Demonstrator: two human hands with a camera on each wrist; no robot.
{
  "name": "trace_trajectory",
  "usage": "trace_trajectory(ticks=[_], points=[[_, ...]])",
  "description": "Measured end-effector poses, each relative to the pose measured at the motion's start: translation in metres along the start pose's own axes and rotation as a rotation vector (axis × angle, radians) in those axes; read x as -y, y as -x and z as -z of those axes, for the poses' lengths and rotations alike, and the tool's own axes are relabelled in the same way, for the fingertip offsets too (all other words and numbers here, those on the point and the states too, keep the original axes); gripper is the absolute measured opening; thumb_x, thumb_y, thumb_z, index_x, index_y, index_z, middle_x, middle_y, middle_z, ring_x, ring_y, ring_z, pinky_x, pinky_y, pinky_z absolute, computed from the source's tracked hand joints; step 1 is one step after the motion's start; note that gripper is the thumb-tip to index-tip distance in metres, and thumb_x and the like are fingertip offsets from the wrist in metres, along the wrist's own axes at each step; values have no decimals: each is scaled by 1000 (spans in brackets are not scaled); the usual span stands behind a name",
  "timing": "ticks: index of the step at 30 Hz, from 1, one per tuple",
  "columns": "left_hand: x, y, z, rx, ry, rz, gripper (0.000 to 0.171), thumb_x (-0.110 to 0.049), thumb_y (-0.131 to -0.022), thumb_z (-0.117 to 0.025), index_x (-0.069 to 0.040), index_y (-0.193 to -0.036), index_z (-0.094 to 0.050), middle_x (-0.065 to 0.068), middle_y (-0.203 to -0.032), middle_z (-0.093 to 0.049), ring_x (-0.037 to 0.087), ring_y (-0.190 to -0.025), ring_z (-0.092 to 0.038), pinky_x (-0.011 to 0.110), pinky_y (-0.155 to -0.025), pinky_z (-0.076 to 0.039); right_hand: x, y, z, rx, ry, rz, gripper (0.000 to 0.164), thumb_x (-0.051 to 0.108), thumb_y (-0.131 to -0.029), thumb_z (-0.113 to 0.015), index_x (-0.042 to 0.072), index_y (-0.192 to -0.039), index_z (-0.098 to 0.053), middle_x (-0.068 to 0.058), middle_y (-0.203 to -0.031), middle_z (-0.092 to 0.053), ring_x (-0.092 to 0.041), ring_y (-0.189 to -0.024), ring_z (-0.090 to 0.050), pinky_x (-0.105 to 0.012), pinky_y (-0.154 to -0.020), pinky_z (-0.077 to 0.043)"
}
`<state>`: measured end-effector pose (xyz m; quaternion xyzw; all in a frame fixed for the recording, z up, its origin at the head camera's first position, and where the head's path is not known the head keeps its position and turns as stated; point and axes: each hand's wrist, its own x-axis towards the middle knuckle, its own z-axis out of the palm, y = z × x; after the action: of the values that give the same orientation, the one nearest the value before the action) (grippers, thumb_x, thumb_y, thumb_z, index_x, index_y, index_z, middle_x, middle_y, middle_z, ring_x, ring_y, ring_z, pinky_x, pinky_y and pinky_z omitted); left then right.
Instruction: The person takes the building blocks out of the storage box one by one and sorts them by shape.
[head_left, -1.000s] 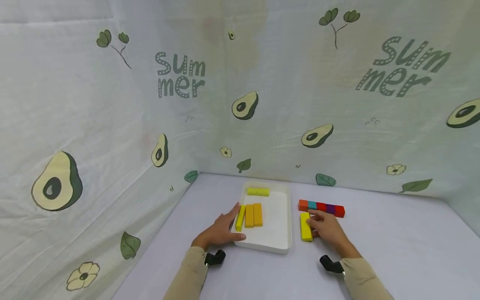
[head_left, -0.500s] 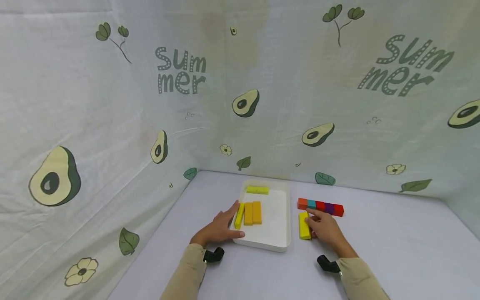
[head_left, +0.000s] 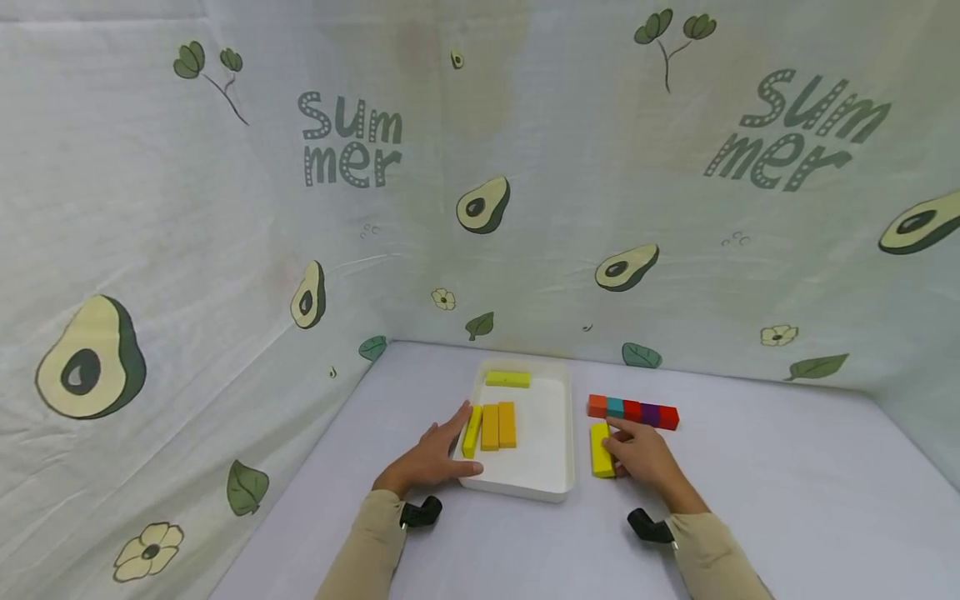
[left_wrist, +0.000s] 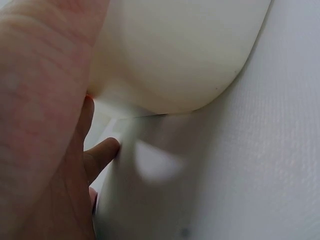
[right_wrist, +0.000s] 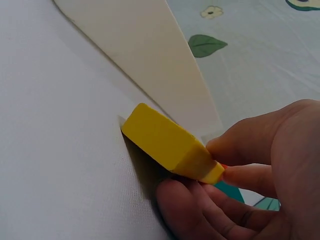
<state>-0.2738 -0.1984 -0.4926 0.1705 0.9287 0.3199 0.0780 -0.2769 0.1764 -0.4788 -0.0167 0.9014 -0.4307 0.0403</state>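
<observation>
My left hand (head_left: 431, 458) rests at the near left corner of a white tray (head_left: 540, 467), fingers spread along its side and thumb over the rim. In the left wrist view, the tray's outer wall (left_wrist: 190, 55) rises beside the fairly straight fingers. To the right of the tray, my right hand (head_left: 645, 457) pinches a long yellow block (head_left: 599, 454) between thumb and fingers. The right wrist view shows that yellow block (right_wrist: 157, 137) with its end face towards the camera, the fingers at its far end and side.
Inside the tray are two orange blocks (head_left: 498, 427), a yellow block (head_left: 471, 433) leaning near the left wall and another yellow block (head_left: 507, 379) at the back. Behind the right hand lies a row of red, teal and purple blocks (head_left: 632, 411). A printed cloth (head_left: 555, 217) hangs behind the table.
The whole head view has shifted slightly left and up. Both hands, the tray and the blocks keep nearly the same places relative to one another.
</observation>
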Motion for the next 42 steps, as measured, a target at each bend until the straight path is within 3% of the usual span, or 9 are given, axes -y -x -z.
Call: trace_trajectory(ticks=[13,42], points=[[-2,-1,2,-1,17,-12,110,-61,-83,-71,-21,-163,-7,-4,-167,-8,22,-153,-12,53,-122,-3,-1,-3,-5,-25,22,-36,55,22,-97,-63,2,-146,-49,-11,-96,-61,-19,-63,-60,-30,-63,-56],[-1,0,1,2,4,-13,111,-65,-82,-70,-23,-163,-7,-6,-167,-8,19,-153,-12,52,-122,-3,0,0,-3,-24,3,-65,52,24,-97,-61,-4,-140,-51,-13,-97,-64,-20,-65,-60,-30,-62,-57]])
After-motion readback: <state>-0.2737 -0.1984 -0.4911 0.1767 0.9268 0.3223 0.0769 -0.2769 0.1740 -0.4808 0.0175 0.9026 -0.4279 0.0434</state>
